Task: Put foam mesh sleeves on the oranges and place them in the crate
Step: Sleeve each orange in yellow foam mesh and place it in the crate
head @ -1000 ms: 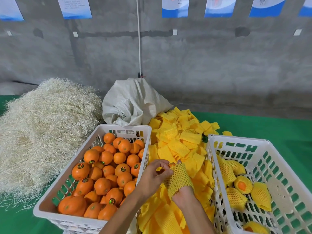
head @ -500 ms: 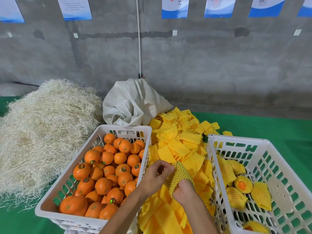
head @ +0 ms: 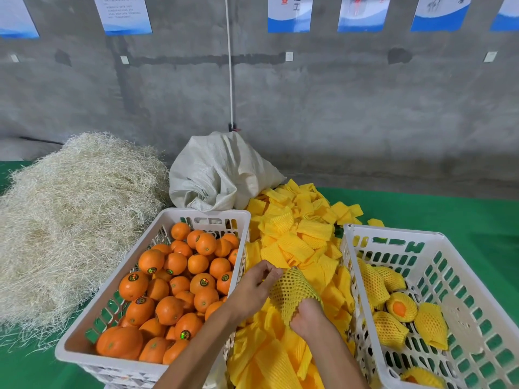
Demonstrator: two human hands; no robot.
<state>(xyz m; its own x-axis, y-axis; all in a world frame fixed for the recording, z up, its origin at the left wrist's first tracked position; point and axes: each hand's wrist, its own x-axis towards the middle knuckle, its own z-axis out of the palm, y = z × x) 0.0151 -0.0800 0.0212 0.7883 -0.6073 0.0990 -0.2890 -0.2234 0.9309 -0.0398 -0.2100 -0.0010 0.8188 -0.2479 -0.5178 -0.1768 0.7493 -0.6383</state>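
Observation:
A yellow foam mesh sleeve (head: 292, 293) is stretched over the fingers of my right hand (head: 307, 318), above the pile of flat yellow sleeves (head: 295, 237). My left hand (head: 254, 287) pinches the sleeve's far edge with curled fingers. Whether an orange sits inside the sleeve is hidden. The white crate on the left (head: 202, 216) is full of bare oranges (head: 174, 279). The white crate on the right (head: 393, 230) holds several sleeved oranges (head: 400, 306).
A heap of pale straw (head: 70, 220) fills the left side. A white woven sack (head: 219, 172) leans behind the left crate. Green cloth (head: 449, 214) covers the table, with a grey concrete wall behind.
The sleeve has slid further down over my right hand, and my left hand's fingers have shifted along its far edge. Both hands stay between the two crates.

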